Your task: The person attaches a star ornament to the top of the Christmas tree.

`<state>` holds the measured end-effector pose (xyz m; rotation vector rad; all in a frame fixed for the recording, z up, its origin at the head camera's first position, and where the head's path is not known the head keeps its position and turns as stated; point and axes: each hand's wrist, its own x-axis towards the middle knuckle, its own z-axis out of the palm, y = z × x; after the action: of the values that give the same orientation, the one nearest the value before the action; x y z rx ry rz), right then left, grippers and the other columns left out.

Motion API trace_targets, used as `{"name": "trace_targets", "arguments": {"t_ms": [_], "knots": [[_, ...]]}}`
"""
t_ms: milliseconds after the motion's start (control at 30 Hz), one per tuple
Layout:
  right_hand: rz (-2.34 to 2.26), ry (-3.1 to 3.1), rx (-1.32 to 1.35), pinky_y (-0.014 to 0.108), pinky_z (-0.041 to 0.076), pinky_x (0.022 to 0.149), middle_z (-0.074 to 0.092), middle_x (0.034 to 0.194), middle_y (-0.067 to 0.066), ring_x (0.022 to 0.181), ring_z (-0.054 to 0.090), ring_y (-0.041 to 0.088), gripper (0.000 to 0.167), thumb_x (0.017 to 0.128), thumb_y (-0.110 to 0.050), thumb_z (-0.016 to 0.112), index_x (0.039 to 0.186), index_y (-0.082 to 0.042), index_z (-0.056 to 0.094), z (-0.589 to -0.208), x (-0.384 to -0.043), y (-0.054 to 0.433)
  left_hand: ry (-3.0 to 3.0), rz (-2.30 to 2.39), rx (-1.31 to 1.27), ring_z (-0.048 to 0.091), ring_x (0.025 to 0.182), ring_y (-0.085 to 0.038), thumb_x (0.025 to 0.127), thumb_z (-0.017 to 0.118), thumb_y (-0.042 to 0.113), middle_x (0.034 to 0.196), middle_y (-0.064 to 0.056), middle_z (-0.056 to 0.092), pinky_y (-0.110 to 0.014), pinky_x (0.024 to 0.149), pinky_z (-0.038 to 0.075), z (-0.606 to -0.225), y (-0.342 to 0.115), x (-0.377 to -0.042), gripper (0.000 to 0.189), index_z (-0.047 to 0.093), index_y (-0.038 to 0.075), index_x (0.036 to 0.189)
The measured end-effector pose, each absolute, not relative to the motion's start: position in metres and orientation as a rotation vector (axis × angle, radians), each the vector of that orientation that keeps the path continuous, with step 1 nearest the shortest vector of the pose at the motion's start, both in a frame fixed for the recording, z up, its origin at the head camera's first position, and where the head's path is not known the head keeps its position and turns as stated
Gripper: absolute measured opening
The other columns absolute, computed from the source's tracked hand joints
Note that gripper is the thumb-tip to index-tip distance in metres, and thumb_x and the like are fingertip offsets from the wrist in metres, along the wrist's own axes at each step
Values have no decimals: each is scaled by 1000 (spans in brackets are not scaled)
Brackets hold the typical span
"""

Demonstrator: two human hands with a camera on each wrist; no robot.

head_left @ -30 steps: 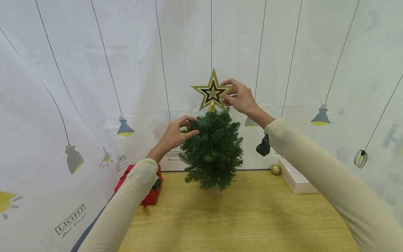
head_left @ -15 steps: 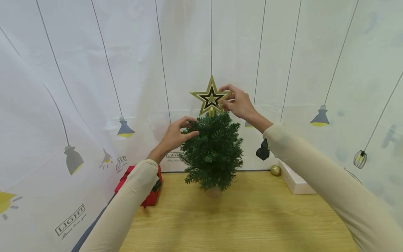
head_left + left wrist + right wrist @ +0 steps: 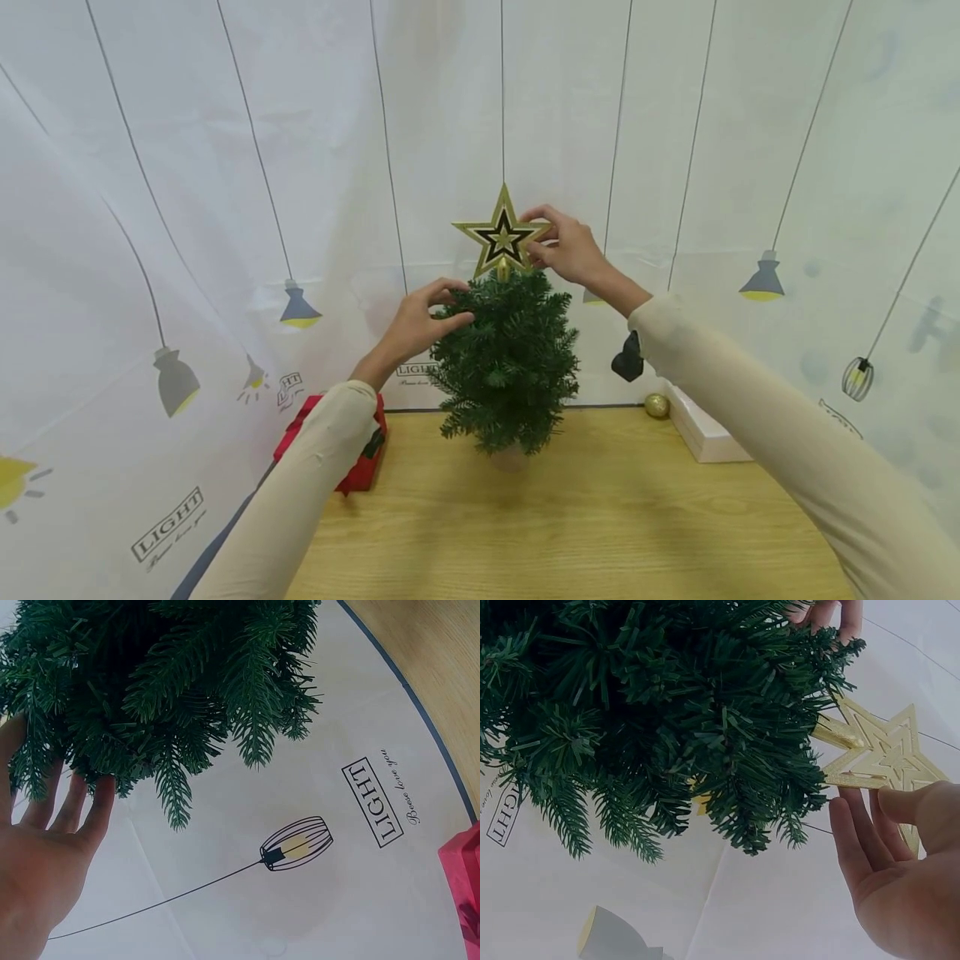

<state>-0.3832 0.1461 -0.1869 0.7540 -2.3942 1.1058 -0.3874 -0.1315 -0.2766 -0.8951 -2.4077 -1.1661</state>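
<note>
A gold star tree topper (image 3: 504,237) with nested star outlines stands upright at the tip of a small green artificial Christmas tree (image 3: 506,358). My right hand (image 3: 573,250) pinches the star's right side between thumb and fingers. In the right wrist view, the topper's gold tube (image 3: 838,733) runs in among the top branches. On the tree's upper left, my left hand (image 3: 416,321) holds the branches, thumb in front and fingers further back. Its fingertips are partly hidden by needles, as the left wrist view also shows.
The tree stands on a wooden table (image 3: 600,525). A red gift box (image 3: 363,467) sits at the left, partly behind the left sleeve. Toward the back right are a gold ball ornament (image 3: 657,406) and a pale box (image 3: 708,429). A printed backdrop (image 3: 442,100) rises behind.
My right hand has lowered the star onto the treetop, moving slightly left, mostly in the first half second. The left hand has stayed in place at the branches.
</note>
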Motion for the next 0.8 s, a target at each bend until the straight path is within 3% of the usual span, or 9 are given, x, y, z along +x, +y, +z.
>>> {"name": "trace_targets", "arguments": {"t_ms": [567, 800], "knots": [[1193, -2397, 777, 32, 62, 83, 70, 123, 26, 101, 73, 41, 46, 103, -4, 64, 148, -10, 54, -185, -384, 162, -2397, -1166, -911, 59, 130, -32, 96, 79, 26, 135, -14, 64, -60, 106, 47, -276, -130, -390, 47, 63, 16, 138], [1199, -2374, 754, 27, 61, 82, 73, 122, 21, 93, 77, 26, 47, 103, -7, 66, 147, -14, 56, -185, -380, 169, -2393, -1161, -903, 58, 131, -33, 96, 78, 27, 135, -16, 64, -63, 106, 46, -277, -134, -392, 52, 60, 17, 143]]}}
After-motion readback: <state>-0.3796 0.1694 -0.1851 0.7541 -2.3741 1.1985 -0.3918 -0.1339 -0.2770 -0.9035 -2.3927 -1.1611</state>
